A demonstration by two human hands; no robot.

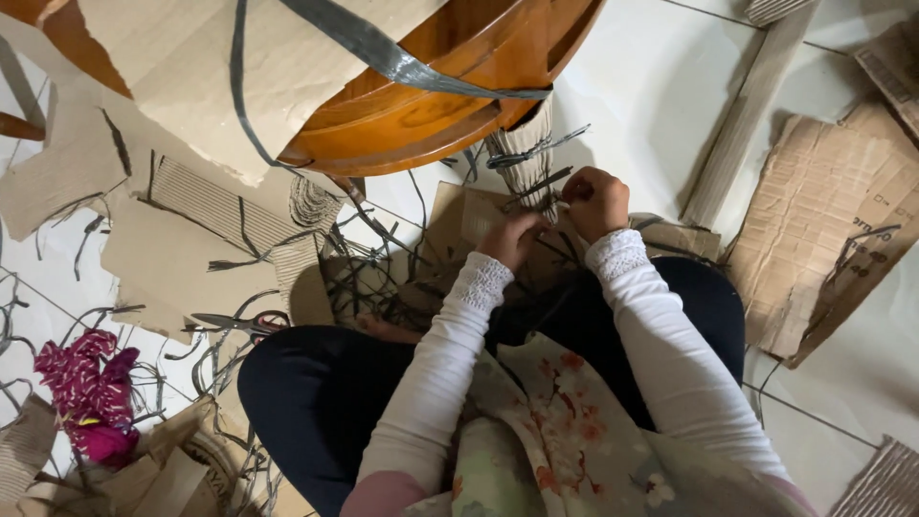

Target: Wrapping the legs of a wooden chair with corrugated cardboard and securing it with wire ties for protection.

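Corrugated cardboard roll (525, 158), ribbed and pale, stands upright on the white tile floor (651, 86) just in front of our knees, tucked under the edge of the round wooden table (450, 86), so both hands can reach it without leaning. Our right hand (595, 201) is clenched beside the roll's lower part, seemingly pinching something small, though we cannot tell what sits inside the fist. Our left hand (514, 237) curls lower down against the flat cardboard piece (469, 222) lying under the roll; whether its grip closes on a strip or merely presses down, we cannot tell. Thin dark strips (536, 148) stick out across the roll, apparently kept close for working into it. More such strips litter the floor to the left, where scissors (244, 324) lie within arm's reach. A magenta patterned cloth (88, 394) is bundled farther left, out of the way, and torn cardboard sheets (823, 230) lie spread at the right.
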